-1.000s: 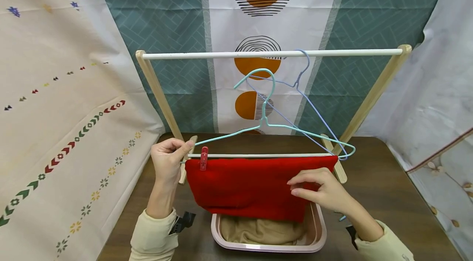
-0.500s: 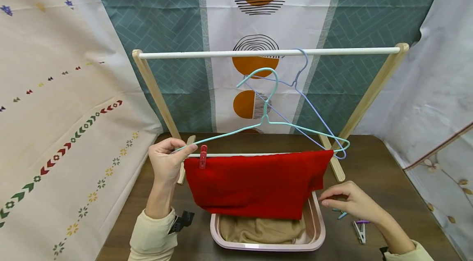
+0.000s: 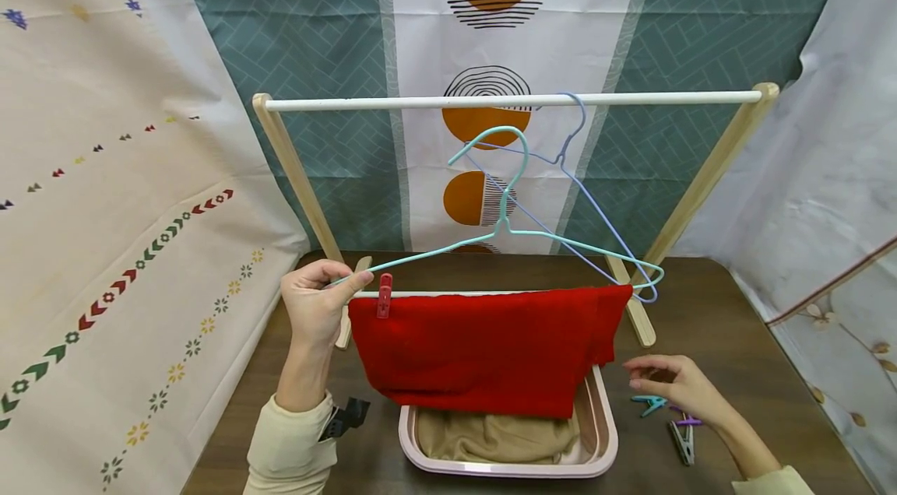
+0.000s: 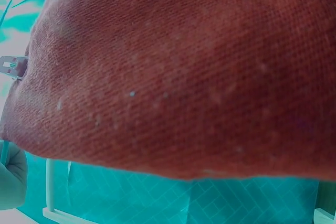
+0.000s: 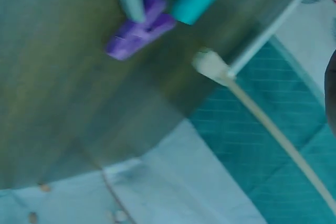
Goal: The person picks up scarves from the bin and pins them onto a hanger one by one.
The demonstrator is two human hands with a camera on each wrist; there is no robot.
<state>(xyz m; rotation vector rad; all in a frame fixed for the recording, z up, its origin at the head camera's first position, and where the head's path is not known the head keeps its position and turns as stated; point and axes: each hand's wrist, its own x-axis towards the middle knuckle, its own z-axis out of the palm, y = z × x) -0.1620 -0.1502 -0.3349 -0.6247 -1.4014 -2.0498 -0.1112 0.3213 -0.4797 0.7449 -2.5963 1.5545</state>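
My left hand [image 3: 314, 304] pinches the left end of a mint-green clothes hanger [image 3: 448, 249]. A folded red cloth [image 3: 483, 355] drapes over the hanger's lower bar, its right end slanting down; it fills most of the left wrist view. Near the cloth's left corner, a red clothespin [image 3: 385, 296] clips it to the bar. My right hand [image 3: 683, 384], holding nothing, hovers over the table's right side with fingers loosely bent. Close below it lie a teal clothespin [image 3: 650, 405], a purple clothespin [image 5: 137, 32] and a grey clothespin [image 3: 683, 444].
Beneath the red cloth stands a pink basin [image 3: 508, 470] containing a brown cloth [image 3: 483, 437]. Behind, a wooden rack with a white rod [image 3: 350, 103] carries a lilac hanger [image 3: 606, 219]. Patterned fabric hangs at the back and both sides of the brown table [image 3: 743, 324].
My right hand has left the front of the red cloth and moved right and down to the clothespins. The cloth's right end hangs differently. My left hand keeps its hold on the hanger.
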